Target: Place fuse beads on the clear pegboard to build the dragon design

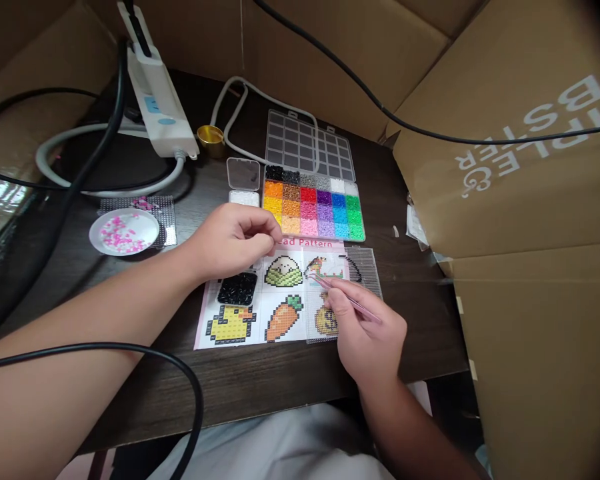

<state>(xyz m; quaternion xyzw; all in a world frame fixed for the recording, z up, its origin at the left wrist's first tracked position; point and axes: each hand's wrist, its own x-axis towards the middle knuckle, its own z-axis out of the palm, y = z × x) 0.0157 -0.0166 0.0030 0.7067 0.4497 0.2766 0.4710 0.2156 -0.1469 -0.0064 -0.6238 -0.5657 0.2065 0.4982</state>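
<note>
My right hand [367, 337] grips pink tweezers [365, 310], their tips over a clear pegboard [367, 263] that lies on the printed bead pattern sheet [260, 337]. Where the tips point, a picture on the sheet shows through the board; whether they pinch a bead is too small to tell. My left hand [235, 237] hovers over the sheet's upper part with fingers curled and thumb against them. What it holds, if anything, is hidden. Below it sits a small clear box of black beads [237, 289]. Just beyond it is an open box of white beads [243, 199].
A sorted bead case [307, 210] lies at the back, its clear lid [307, 143] folded open. Left stand a white dish of pink and white beads [130, 243], a power strip [163, 110] and a gold cup [211, 138]. Cardboard walls [530, 220] surround the table; black cables [195, 400] cross overhead and in front.
</note>
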